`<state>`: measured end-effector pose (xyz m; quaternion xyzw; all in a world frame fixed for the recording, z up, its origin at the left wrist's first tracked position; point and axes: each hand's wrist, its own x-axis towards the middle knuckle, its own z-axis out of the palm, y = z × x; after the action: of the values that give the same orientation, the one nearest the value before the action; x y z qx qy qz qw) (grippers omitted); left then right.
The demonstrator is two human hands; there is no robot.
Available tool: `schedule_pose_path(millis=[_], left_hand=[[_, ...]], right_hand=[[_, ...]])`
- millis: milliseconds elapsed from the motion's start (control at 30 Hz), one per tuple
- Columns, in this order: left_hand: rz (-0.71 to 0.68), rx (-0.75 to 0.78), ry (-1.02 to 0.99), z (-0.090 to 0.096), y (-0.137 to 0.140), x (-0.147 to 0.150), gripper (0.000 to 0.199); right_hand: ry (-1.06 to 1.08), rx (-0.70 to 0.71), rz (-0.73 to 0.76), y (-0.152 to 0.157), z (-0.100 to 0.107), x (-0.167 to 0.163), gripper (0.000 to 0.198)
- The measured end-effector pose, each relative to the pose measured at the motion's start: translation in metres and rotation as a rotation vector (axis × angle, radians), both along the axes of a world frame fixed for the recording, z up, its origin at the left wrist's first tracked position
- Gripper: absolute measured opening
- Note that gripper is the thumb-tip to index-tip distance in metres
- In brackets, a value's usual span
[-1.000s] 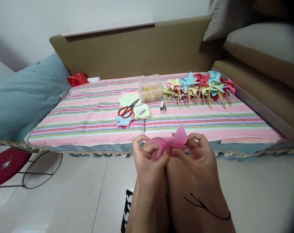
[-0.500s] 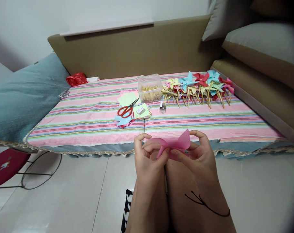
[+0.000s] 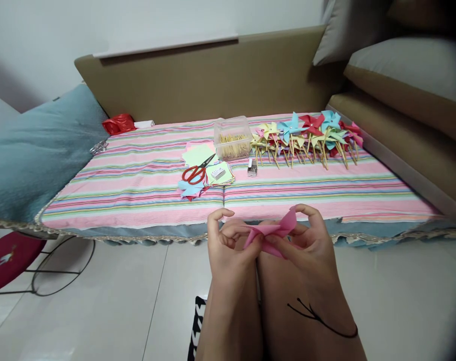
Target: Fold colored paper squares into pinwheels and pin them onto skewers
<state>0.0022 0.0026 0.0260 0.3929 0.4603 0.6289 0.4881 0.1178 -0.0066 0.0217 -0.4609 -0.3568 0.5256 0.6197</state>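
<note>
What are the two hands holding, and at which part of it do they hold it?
Both hands hold one pink paper piece. The left hand pinches its folded left side near the middle; the right hand holds the raised right flap by its tip.

Pink paper piece (image 3: pixel 273 231), pinched between left hand (image 3: pixel 228 245) and right hand (image 3: pixel 306 245); beyond, on striped bed (image 3: pixel 138 195): red scissors (image 3: pixel 195 171), toothpick box (image 3: pixel 233 137), finished pinwheels (image 3: pixel 306 133).
</note>
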Motion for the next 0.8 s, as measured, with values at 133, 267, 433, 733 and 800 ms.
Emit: schedule_pose_path(millis=[133,267,433,733,800], left_hand=[[-0.009,-0.001,0.003,-0.0031,0.0016,0.0002,0.049],[-0.012,-0.012,0.013,-0.0044,0.0027,-0.0008,0.051],[-0.015,-0.001,0.075,-0.0051,0.0025,-0.0013,0.053],[-0.073,-0.046,-0.011,-0.0030,0.0032,-0.0010,0.048],[-0.085,-0.075,-0.017,-0.0025,0.0038,-0.0022,0.051]], right_hand=[[-0.042,0.014,-0.021,0.0025,-0.0001,0.0007,0.053],[-0.059,0.029,-0.033,0.0048,-0.0028,0.0024,0.052],[-0.029,0.031,-0.041,0.0051,-0.0059,0.0040,0.053],[-0.020,0.010,-0.021,0.0023,-0.0021,0.0047,0.062],[-0.016,-0.008,0.017,0.0027,-0.0024,0.0053,0.068]])
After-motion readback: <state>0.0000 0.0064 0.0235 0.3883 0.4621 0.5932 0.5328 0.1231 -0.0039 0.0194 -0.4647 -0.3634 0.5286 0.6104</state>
